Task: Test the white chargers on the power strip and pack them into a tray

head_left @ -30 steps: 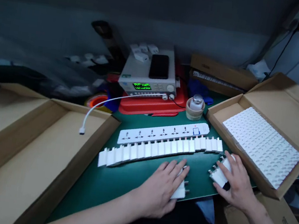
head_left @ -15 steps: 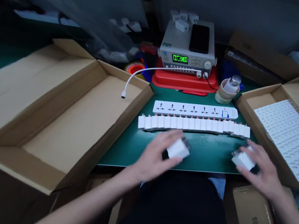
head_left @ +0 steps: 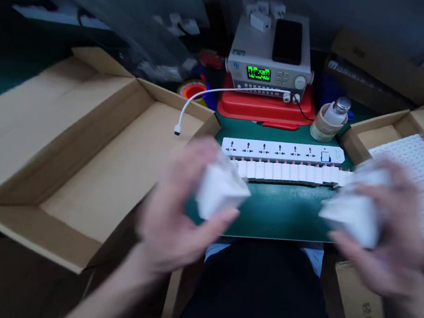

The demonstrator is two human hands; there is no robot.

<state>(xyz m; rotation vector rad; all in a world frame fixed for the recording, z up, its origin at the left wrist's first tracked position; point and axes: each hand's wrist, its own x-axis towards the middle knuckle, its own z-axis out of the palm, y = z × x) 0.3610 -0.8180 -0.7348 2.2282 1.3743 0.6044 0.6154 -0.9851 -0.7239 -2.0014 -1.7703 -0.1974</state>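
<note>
**White plug adapters gripped in both hands above a green mat**

A white plug adapter (head_left: 220,189) is clamped in the left hand (head_left: 174,206), and a second adapter (head_left: 354,216) in the right hand (head_left: 390,237). Both are motion-blurred and held above the green mat (head_left: 275,212). A row of white adapters (head_left: 289,172) is lined up against a white power strip (head_left: 282,152), and an open cardboard box (head_left: 89,163) is beside the left hand.

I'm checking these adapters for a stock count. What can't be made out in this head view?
White plastic plug adapter in the left hand: motion blur hides its pins and markings.
White plastic plug adapter in the right hand: also blurred, with fingers covering part.
Row of white adapters: both ends hidden behind the held adapters.
Green readout on the grey bench power supply: too small and blurred to read.
</note>
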